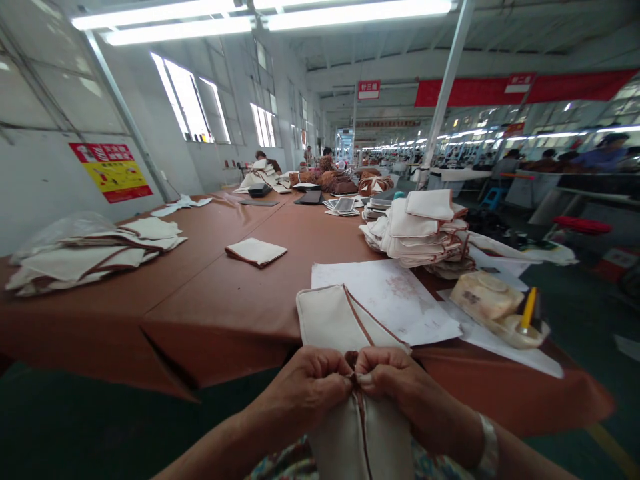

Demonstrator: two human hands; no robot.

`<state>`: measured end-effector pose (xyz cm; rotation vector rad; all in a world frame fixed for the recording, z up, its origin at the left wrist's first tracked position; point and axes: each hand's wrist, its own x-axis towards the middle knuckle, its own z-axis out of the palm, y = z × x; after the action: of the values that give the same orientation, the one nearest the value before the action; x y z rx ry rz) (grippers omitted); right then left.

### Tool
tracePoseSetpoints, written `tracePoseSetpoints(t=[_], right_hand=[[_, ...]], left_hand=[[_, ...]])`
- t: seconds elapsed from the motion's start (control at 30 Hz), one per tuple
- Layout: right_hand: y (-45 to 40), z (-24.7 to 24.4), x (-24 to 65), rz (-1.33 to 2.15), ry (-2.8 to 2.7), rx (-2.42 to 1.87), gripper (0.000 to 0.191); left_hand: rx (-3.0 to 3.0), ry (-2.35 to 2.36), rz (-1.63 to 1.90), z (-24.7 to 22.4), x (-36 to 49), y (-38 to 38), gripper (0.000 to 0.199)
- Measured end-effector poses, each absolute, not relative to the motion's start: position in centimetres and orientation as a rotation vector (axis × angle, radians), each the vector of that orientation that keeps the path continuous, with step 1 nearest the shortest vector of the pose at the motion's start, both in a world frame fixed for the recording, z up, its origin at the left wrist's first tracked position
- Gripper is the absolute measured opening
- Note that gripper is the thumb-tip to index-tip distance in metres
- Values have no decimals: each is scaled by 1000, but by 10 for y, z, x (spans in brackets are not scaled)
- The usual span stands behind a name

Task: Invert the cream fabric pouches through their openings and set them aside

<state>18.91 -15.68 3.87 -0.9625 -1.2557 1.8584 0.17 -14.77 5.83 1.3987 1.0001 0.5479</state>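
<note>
1. Cream fabric pouch with brown piping, draped over the near edge of the brown table; far half flat on the tabletop, near half hanging down toward the lap.
2. Left hand closed in a pinch on the pouch's brown seam at the fold; fingertips curled tight, nothing else held.
3. Right hand closed likewise on the same seam, knuckles touching the left hand's; pale band at the wrist.
4. Handling, judged: light, soft, limp cloth; bends freely over the table edge and would sag if lifted by one corner. Piped edge looks firmer than the panels, so the better place to grip. Not fragile, not slippery.
5. Just beyond the pouch: white paper sheet, marked with faint stains, partly under the pouch's far end.
6. Right of the paper: shallow dish with a yellow-handled tool standing in it, and a pale lump in plastic wrap beside it.
7. Further back on the right: tall stack of folded pouches, same cream and brown.
8. Centre of table: single folded piece, well apart from the hands.
9. Far left: spread pile of flat cream pieces, clear plastic on top.
10. Background: other people seated at distant benches, red banners overhead, a warning poster on the left wall.
</note>
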Motion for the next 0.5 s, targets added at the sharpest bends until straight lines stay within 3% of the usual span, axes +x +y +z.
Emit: tracePoseSetpoints(t=[0.17, 0.5], right_hand=[[-153, 39, 195, 1660, -1524, -955, 30], [-150, 39, 197, 1408, -1702, -1045, 12]], left_hand=[[1601, 1080, 498, 66, 3, -149, 14], [1723, 1068, 397, 70, 4, -146, 15]])
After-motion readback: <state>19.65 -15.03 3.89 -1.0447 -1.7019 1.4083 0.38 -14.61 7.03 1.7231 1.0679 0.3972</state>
